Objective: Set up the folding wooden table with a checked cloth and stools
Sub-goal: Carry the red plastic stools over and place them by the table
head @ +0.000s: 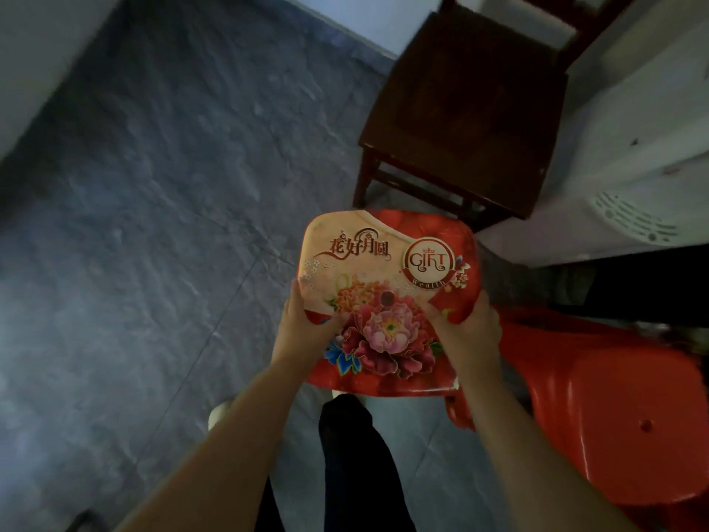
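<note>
I hold a red plastic stool with a printed flower seat in front of me, above the floor. My left hand grips the seat's near left edge. My right hand grips its near right edge. The seat top faces me, with gold lettering and a round emblem on it. Its legs are hidden beneath the seat. A second plain red plastic stool stands low at the right, close to the one I hold.
A dark wooden chair stands just beyond the held stool. A white appliance or cabinet fills the right side. Grey tiled floor stretches to the left. My dark trouser leg and a light shoe show below.
</note>
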Demonstrator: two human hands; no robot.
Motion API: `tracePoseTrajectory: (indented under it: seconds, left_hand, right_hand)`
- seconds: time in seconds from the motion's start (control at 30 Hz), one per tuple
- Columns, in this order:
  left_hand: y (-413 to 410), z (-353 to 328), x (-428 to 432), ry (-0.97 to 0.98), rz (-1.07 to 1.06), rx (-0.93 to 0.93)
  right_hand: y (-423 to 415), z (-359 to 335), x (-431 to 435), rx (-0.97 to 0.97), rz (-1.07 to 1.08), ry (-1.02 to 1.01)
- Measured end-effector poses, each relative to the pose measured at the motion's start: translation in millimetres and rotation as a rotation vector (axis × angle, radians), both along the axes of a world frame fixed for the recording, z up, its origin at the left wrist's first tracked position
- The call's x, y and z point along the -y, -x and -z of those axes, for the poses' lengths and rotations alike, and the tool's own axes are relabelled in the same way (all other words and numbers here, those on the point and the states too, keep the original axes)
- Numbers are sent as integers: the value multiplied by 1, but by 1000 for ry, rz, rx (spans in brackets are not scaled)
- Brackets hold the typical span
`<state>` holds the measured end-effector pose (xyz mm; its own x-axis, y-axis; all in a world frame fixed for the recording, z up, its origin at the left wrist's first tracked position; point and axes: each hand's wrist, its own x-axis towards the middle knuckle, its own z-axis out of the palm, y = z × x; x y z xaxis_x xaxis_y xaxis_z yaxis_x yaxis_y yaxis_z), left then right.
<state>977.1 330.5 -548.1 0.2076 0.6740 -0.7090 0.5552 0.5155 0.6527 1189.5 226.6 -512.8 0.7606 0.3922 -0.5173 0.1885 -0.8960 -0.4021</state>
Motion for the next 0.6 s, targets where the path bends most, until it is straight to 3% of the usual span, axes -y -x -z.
tracePoseTrajectory:
  seconds: [0.17, 0.33, 0.6]
  left_hand:
    - [108, -78, -20, -133, -195, 47]
    - [245, -156, -24, -332, -392, -48]
    - [512, -229, 6, -511, -666, -83]
  right_hand:
    - [105, -86, -54, 117, -194, -108]
    - [251, -168, -94, 207, -438, -222]
    - [502, -228, -132, 109, -756, -430]
